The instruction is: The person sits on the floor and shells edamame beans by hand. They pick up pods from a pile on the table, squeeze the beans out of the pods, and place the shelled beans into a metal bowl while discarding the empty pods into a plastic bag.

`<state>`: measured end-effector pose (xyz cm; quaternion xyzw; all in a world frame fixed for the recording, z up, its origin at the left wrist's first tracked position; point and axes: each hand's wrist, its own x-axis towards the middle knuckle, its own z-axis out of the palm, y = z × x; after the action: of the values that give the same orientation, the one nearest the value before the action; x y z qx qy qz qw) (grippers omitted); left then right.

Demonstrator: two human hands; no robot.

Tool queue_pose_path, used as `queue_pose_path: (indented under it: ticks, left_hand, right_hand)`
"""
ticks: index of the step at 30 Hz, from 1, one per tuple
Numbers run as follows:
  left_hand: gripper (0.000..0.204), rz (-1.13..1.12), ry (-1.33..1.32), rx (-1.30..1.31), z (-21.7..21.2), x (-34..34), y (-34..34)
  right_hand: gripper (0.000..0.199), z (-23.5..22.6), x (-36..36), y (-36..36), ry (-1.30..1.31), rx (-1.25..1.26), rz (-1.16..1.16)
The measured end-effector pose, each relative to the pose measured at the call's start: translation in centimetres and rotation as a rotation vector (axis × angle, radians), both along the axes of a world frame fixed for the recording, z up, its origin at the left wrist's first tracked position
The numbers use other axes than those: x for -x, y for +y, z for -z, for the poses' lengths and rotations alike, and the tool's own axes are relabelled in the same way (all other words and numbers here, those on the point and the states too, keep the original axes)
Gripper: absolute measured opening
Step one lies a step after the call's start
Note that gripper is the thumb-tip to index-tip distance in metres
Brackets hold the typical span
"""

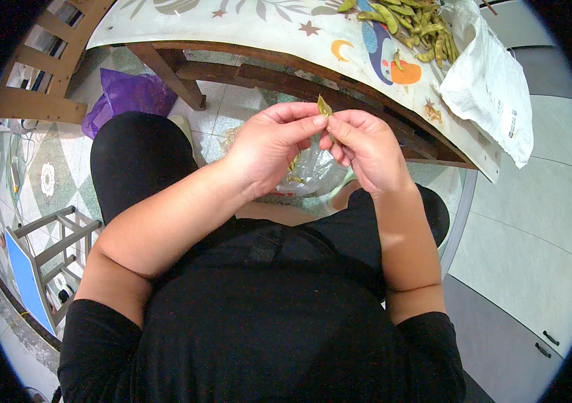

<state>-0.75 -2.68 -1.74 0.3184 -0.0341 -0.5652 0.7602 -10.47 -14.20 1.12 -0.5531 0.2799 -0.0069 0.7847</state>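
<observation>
A small green bean pod (pixel 324 106) sticks up between the fingertips of both hands, just below the table's edge. My left hand (pixel 269 144) pinches it from the left with thumb and forefinger. My right hand (pixel 363 151) grips it from the right, fingers curled. Both hands hover over my lap. Below them a clear plastic bag (pixel 313 171) lies between my knees with pod bits inside. A pile of green pods (pixel 410 23) lies on the table at the upper right.
The patterned table (pixel 259 27) with a wooden frame runs across the top. A white bag (pixel 494 87) hangs over its right edge. A purple bag (pixel 131 94) lies on the tiled floor at left, near a wooden chair (pixel 37 101) and a small blue stool (pixel 37 269).
</observation>
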Motion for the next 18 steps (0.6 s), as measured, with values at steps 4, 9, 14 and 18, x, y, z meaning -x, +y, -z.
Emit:
queue_pose_path:
  ticks: [4, 9, 14, 18]
  left_hand:
    - [0.012, 0.019, -0.008, 0.07, 0.3, 0.0, 0.1]
    - [0.01, 0.067, 0.031, 0.142, 1.3, -0.2, -0.1]
    - [0.013, 0.097, 0.137, 0.185, 1.6, -0.3, -0.4]
    - [0.014, 0.077, 0.254, 0.168, 1.0, -0.3, 0.1]
  right_hand:
    - [0.016, 0.3, 0.2, 0.6, -0.07, -0.127, 0.001]
    - [0.018, 0.8, -0.2, 1.4, -0.083, -0.084, 0.064]
    - [0.019, 1.2, -0.3, 1.7, -0.133, 0.054, 0.103]
    - [0.018, 1.0, -0.7, 2.4, -0.145, 0.283, 0.176]
